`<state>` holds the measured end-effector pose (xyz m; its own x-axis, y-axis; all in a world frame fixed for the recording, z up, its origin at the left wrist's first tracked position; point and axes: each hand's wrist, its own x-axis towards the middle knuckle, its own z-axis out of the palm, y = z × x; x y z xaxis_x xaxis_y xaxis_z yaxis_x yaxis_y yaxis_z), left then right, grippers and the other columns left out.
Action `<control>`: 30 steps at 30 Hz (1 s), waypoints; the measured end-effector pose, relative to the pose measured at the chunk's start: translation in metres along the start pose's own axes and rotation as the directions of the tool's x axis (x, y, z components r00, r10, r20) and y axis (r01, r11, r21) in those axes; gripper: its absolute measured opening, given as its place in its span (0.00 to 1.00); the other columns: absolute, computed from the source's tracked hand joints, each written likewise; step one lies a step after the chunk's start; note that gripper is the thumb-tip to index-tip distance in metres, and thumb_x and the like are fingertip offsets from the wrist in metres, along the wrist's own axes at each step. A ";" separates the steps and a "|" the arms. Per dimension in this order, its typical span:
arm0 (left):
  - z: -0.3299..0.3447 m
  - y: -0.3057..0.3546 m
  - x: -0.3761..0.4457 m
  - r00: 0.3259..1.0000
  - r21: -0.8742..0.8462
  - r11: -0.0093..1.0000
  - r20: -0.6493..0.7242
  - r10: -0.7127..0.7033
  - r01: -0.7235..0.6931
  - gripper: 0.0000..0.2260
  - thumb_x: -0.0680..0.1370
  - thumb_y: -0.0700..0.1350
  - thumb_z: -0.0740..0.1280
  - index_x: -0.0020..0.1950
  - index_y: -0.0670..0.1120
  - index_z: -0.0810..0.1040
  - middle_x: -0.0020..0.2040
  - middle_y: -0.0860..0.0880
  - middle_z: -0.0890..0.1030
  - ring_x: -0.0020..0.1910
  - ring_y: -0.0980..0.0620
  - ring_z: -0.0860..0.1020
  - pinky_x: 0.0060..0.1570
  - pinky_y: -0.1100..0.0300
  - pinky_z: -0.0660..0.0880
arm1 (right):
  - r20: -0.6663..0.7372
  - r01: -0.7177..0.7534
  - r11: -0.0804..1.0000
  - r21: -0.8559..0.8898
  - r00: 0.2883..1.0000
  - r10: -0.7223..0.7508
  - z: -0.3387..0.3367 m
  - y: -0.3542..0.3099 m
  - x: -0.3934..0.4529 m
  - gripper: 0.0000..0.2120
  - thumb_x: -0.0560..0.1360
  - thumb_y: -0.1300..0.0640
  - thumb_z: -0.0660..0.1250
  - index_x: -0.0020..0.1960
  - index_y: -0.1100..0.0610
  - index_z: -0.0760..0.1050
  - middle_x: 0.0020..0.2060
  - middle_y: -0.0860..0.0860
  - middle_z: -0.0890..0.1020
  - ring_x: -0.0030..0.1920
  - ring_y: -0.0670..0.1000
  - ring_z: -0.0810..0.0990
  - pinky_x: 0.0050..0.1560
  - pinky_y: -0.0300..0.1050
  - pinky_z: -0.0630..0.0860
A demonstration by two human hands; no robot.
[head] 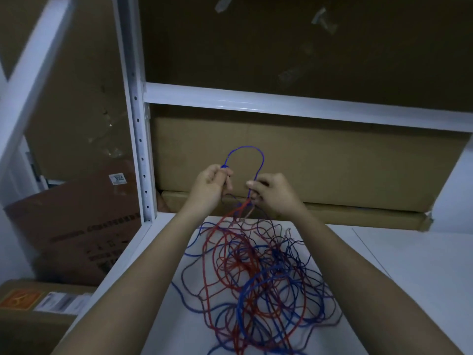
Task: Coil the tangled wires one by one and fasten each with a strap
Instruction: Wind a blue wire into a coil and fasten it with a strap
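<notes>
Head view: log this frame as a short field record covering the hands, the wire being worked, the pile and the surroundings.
left hand: left hand pinches one end of the blue wire loop
right hand: right hand grips the loop's other side
pile: tangled wires, red and blue, on the white shelf
strap: none visible
behind: cardboard boxes

White metal shelf [409, 265]: a tangled heap of red and blue wires [256, 272] lies near its left edge. Flat brown cardboard boxes [332, 162] are stacked along its back edge.
</notes>
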<state>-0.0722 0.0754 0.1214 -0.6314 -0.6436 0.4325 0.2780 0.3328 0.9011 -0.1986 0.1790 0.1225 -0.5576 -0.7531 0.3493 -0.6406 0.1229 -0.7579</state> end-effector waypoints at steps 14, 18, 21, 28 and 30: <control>0.007 -0.026 -0.024 0.984 0.429 0.903 0.152 -0.095 0.021 0.18 0.83 0.51 0.55 0.46 0.38 0.74 0.42 0.41 0.78 0.43 0.45 0.75 0.42 0.53 0.67 | 0.156 -0.174 0.898 0.403 0.980 0.120 0.001 -0.017 0.005 0.10 0.80 0.60 0.61 0.42 0.60 0.74 0.32 0.55 0.79 0.28 0.43 0.80 0.33 0.34 0.79; 0.006 -0.028 -0.030 0.974 0.366 0.931 0.207 -0.096 0.014 0.15 0.80 0.52 0.63 0.40 0.42 0.68 0.31 0.51 0.64 0.30 0.54 0.63 0.33 0.57 0.60 | 0.194 -0.247 0.838 0.486 0.966 0.172 0.002 -0.018 0.007 0.08 0.81 0.57 0.60 0.45 0.58 0.75 0.36 0.55 0.78 0.30 0.45 0.81 0.36 0.37 0.80; 0.004 -0.030 -0.029 0.987 0.334 0.941 0.127 -0.093 0.045 0.14 0.79 0.50 0.64 0.39 0.44 0.67 0.31 0.52 0.64 0.29 0.55 0.63 0.32 0.59 0.60 | 0.238 -0.303 0.730 0.613 0.951 0.195 -0.001 -0.019 0.010 0.09 0.82 0.57 0.57 0.45 0.57 0.72 0.32 0.51 0.75 0.31 0.46 0.80 0.37 0.40 0.80; -0.005 -0.052 -0.015 0.992 0.476 0.874 0.017 -0.125 0.101 0.14 0.79 0.46 0.64 0.38 0.43 0.63 0.29 0.49 0.63 0.30 0.49 0.62 0.33 0.56 0.59 | 0.254 -0.281 0.622 0.730 0.958 0.134 -0.009 -0.015 0.010 0.11 0.83 0.58 0.52 0.44 0.57 0.68 0.21 0.45 0.62 0.20 0.43 0.58 0.25 0.35 0.62; -0.016 -0.064 -0.010 0.987 0.545 0.823 -0.078 -0.141 0.161 0.10 0.79 0.43 0.62 0.40 0.40 0.68 0.30 0.47 0.68 0.31 0.46 0.68 0.33 0.55 0.62 | 0.281 -0.293 0.629 0.720 0.952 0.122 -0.018 -0.014 0.007 0.11 0.83 0.59 0.53 0.44 0.58 0.70 0.20 0.44 0.60 0.19 0.42 0.56 0.23 0.34 0.59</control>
<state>-0.0722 0.0497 0.0599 -0.6056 -0.7360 0.3026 -0.2668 0.5460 0.7942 -0.2031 0.1838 0.1452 -0.4606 -0.8835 0.0854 0.1404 -0.1675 -0.9758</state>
